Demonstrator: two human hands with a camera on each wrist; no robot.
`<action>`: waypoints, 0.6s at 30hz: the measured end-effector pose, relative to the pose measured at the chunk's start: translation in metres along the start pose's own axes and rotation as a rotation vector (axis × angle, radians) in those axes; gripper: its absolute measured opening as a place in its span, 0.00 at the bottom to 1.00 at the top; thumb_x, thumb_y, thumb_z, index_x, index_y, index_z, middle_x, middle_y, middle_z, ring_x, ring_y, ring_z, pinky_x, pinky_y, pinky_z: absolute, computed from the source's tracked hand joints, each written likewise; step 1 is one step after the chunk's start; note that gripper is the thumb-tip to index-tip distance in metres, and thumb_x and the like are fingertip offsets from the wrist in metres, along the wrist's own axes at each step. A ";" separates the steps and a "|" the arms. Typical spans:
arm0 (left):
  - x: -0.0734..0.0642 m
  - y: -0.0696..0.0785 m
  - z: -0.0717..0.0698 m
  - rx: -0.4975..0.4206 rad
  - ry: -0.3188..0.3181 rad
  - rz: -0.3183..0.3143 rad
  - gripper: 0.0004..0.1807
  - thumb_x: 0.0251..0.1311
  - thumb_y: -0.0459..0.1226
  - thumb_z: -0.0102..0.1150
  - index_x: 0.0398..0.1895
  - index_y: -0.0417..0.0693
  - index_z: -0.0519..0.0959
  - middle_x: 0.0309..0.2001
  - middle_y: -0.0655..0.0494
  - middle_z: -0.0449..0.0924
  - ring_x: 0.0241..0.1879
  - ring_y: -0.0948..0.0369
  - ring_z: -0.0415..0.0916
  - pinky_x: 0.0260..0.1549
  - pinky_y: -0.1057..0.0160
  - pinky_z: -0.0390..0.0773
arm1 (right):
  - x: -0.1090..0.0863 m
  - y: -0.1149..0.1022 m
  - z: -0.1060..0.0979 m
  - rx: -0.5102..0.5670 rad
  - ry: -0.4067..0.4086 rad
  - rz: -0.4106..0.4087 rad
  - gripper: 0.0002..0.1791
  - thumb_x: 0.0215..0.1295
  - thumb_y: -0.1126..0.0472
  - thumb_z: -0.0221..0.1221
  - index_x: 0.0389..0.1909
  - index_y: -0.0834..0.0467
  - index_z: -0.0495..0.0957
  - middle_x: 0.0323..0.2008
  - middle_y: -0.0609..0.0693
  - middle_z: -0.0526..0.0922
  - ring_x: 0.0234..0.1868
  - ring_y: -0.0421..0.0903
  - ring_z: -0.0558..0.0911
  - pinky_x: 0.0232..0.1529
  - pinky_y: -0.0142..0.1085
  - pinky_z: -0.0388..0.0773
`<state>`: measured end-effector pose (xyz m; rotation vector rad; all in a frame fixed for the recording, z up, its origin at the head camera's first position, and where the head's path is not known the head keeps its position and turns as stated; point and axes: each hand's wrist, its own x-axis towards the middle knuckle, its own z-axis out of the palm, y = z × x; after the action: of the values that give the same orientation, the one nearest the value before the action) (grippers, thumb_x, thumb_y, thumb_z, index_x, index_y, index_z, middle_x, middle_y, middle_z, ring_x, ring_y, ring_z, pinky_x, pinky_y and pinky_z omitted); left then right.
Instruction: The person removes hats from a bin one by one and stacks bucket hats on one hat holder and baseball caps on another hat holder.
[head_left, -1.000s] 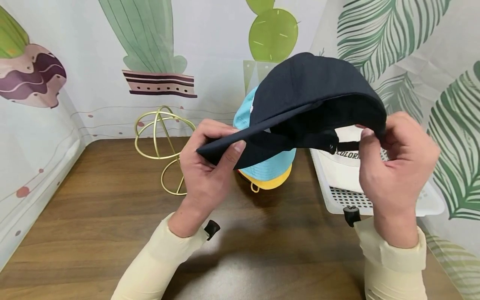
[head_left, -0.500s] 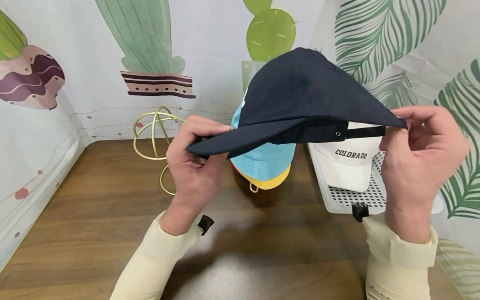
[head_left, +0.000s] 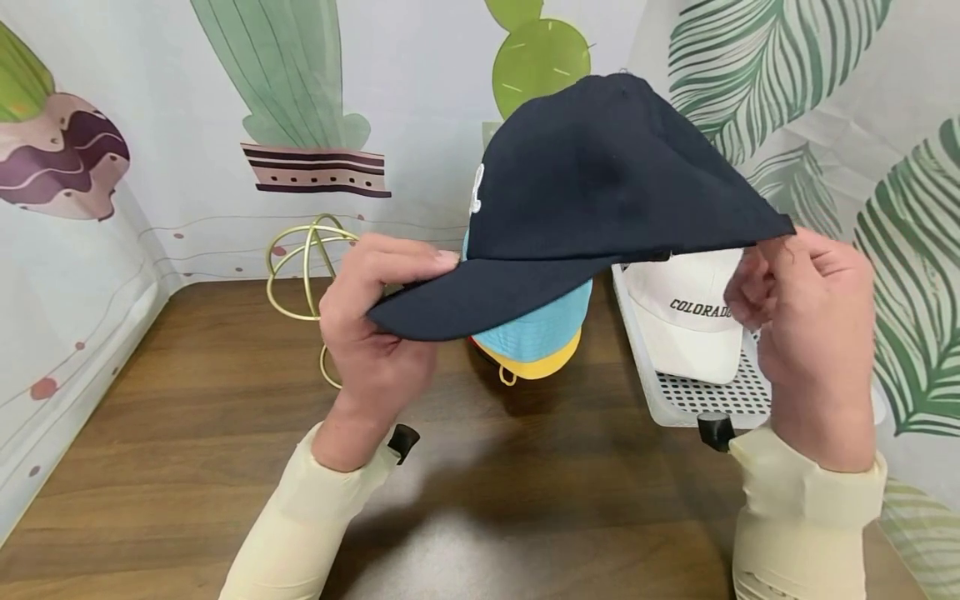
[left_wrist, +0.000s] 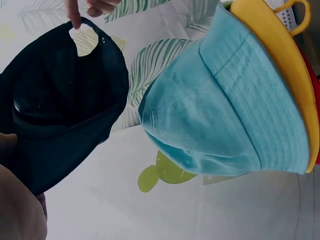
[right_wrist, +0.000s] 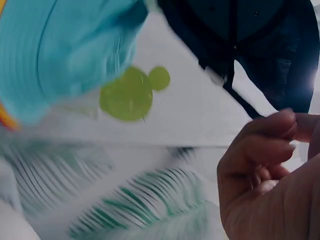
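Observation:
A dark navy baseball cap (head_left: 585, 183) with a white emblem at its front is held up in the air, brim to the left. My left hand (head_left: 382, 317) pinches the brim between thumb and fingers. At the back, my right hand (head_left: 813, 333) pinches the cap's edge by its strap. From the left wrist, the cap's hollow inside (left_wrist: 55, 90) and the strap opening show. Behind the cap stands a light blue bucket hat (left_wrist: 210, 110), stacked over a yellow hat (left_wrist: 285, 55); the navy cap covers most of them in the head view.
A gold wire hat stand (head_left: 315, 250) is at the back left, partly behind my left hand. On the right, a white perforated basket (head_left: 660, 408) holds a white cap (head_left: 693, 333) lettered COLORADO. Patterned cloth walls (head_left: 427, 100) border the wooden table (head_left: 187, 433).
The navy cap has turned so its outer side faces the head camera and its crown sits higher. My right hand went outward, stretching the back, then came partway in; my left hand shifted slightly left.

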<state>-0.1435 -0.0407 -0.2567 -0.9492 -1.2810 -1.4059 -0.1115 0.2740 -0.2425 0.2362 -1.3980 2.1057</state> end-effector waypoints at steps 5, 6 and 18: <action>-0.003 0.005 0.003 0.017 -0.041 0.114 0.08 0.66 0.34 0.69 0.34 0.35 0.86 0.32 0.41 0.83 0.34 0.48 0.83 0.43 0.56 0.84 | 0.000 0.002 -0.006 0.176 -0.224 0.169 0.22 0.79 0.75 0.42 0.24 0.70 0.77 0.17 0.56 0.73 0.18 0.51 0.60 0.18 0.37 0.49; -0.004 0.006 0.003 0.022 -0.046 0.144 0.08 0.66 0.34 0.69 0.34 0.35 0.86 0.33 0.41 0.83 0.34 0.47 0.83 0.43 0.55 0.84 | -0.001 0.002 -0.006 0.215 -0.246 0.189 0.22 0.79 0.76 0.40 0.26 0.70 0.77 0.18 0.57 0.74 0.19 0.51 0.61 0.19 0.37 0.50; -0.009 0.013 0.009 0.301 -0.063 0.597 0.09 0.59 0.25 0.67 0.41 0.39 0.91 0.39 0.47 0.90 0.38 0.49 0.86 0.39 0.56 0.80 | -0.026 -0.002 0.008 0.567 -0.302 0.273 0.32 0.82 0.67 0.23 0.36 0.74 0.78 0.31 0.69 0.85 0.24 0.63 0.81 0.29 0.48 0.84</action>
<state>-0.1297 -0.0304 -0.2614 -1.0557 -1.0892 -0.7060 -0.0910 0.2578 -0.2494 0.6396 -0.9928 2.7576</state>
